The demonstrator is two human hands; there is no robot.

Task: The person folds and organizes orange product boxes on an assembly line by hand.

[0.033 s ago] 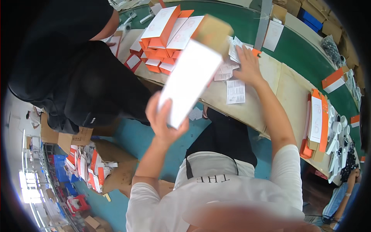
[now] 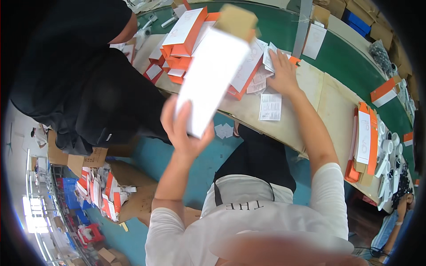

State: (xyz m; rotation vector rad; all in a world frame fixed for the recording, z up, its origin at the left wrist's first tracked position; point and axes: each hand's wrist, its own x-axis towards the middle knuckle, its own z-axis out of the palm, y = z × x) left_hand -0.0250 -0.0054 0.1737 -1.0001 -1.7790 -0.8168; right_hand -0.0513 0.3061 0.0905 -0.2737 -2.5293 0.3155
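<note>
My left hand [image 2: 186,131] is closed around the lower end of a long white carton [image 2: 215,75], held tilted above the table's front edge. At the carton's far end, brown cardboard flaps [image 2: 237,22] stick out. With fingers stretched out, my right hand [image 2: 282,74] rests on a loose pile of printed leaflets [image 2: 258,83] on the table. One separate leaflet [image 2: 270,107] lies nearer the table edge. An orange and white box [image 2: 245,73] lies between the carton and the pile. Behind the carton is a stack of orange and white boxes [image 2: 184,33], partly covered by it.
A person in black [image 2: 102,93] stands close on my left. A green conveyor belt [image 2: 262,22] runs behind the table [image 2: 310,80]. More flat boxes [image 2: 364,139] and white devices [image 2: 388,168] sit at the right. An open cardboard box [image 2: 133,186] of packaging stands lower left.
My left hand has shifted the carton left and slightly away from me, uncovering the orange and white box beside the leaflets. My right hand has barely moved.
</note>
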